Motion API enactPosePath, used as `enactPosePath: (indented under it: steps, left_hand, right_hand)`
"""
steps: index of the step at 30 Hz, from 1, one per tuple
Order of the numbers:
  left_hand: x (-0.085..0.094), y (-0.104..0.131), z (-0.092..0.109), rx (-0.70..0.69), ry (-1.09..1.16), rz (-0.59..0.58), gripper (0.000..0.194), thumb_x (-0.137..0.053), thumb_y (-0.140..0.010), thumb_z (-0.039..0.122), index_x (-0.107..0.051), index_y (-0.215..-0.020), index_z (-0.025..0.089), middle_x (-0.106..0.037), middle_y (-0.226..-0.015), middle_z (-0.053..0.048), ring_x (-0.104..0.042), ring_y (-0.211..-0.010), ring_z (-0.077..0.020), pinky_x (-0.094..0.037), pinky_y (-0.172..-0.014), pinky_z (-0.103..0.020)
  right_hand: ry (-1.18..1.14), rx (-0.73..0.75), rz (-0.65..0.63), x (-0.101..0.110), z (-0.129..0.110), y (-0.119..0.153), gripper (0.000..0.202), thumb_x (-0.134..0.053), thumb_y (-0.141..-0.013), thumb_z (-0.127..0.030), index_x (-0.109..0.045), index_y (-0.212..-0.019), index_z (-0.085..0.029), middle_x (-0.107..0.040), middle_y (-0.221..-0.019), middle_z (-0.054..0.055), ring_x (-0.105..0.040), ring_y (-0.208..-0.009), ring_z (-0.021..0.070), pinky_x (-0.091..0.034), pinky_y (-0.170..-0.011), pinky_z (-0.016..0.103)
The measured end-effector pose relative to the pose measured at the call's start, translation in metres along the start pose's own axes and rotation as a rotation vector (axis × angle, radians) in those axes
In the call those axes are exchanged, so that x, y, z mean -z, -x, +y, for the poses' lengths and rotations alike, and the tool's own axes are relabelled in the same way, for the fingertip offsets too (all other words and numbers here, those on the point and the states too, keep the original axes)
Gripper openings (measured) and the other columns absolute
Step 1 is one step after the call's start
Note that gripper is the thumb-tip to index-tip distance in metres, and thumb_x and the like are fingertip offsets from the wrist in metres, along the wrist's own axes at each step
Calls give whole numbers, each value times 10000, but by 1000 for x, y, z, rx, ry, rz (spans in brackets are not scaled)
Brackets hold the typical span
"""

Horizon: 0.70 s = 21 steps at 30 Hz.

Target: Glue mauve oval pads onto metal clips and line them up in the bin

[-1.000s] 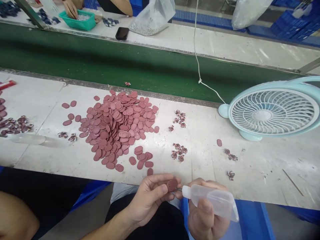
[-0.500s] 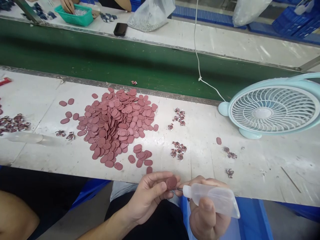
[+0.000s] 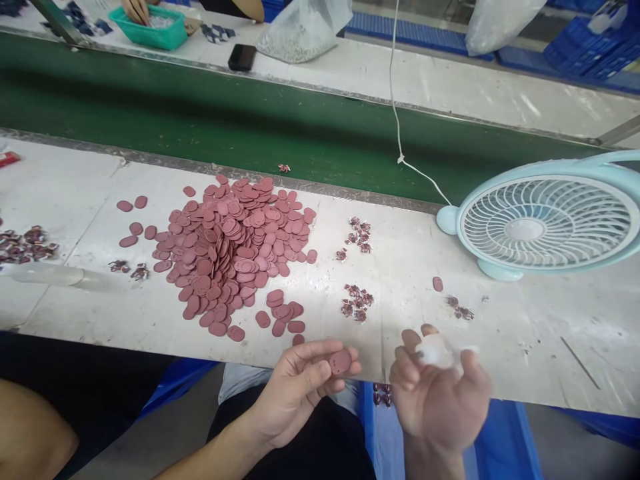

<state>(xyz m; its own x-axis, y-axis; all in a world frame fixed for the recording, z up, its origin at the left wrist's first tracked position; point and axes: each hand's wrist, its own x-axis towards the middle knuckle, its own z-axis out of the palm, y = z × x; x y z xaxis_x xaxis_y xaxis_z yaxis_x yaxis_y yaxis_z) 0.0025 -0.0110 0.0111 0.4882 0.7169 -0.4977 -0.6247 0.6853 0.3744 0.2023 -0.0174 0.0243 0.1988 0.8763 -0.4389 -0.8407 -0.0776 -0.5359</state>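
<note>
My left hand pinches a flat, oval, dark-red piece between thumb and fingers, just past the table's front edge. Small dark dots show on that piece. To its right, my right hand holds a translucent squeeze bottle with a thin dark tip; the bottle is smeared by motion and partly behind the fingers. A large heap of the same oval pieces lies on the white table, with a few loose ones nearer my left hand. Small shiny brown-red parts sit in clusters beyond my hands.
A light-blue fan stands at the right, its white cord crossing a green belt. Below the table's edge is a blue bin with several small parts in it. Another translucent bottle lies left. A co-worker's hand reaches into a green basket.
My right hand has drawn the bottle away from the oval piece, up and to the right, turning it. My left hand stays almost still. A small part on the belt has shifted right.
</note>
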Motion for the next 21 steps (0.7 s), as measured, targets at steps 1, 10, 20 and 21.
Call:
enactPosePath:
  steps: [1,10,20,21]
  left_hand:
    - [0,0,1,-4,-1,2,228,-782,-859,248,-794,-1083,208,-784,-1189,-110,-748,-1068,-230,-571,-817,-225]
    - [15,-2,17,-21,20,64,223,-773,-866,239,-793,-1083,194,-784,-1186,-115,-741,-1083,-226,-581,-802,-205]
    - [18,1,40,-99,62,195,274,-840,-797,272,-792,-1045,165,-801,-1122,-138,-769,-1007,-215,-588,-759,-200]
    - [19,1,41,-110,71,190,284,-850,-784,277,-794,-1038,164,-802,-1118,-142,-773,-994,-214,-589,-750,-196]
  right_hand:
    - [-206,-91,-29,11,-6,-12,279,-612,-912,-445,-557,-1108,-254,-589,-745,-14,-629,-591,127,-572,-481,218]
    - [-713,-236,-310,57,-20,-55,376,-729,-843,-385,-537,-1120,-219,-494,-690,-55,-599,-540,123,-542,-414,215]
    - [1155,417,-239,-118,34,-144,274,-654,-930,-455,-678,-856,-192,-641,-683,2,-614,-628,157,-510,-592,282]
    - [1247,451,-259,-140,40,-170,264,-661,-931,-436,-691,-889,-178,-683,-790,21,-653,-735,166,-538,-683,296]
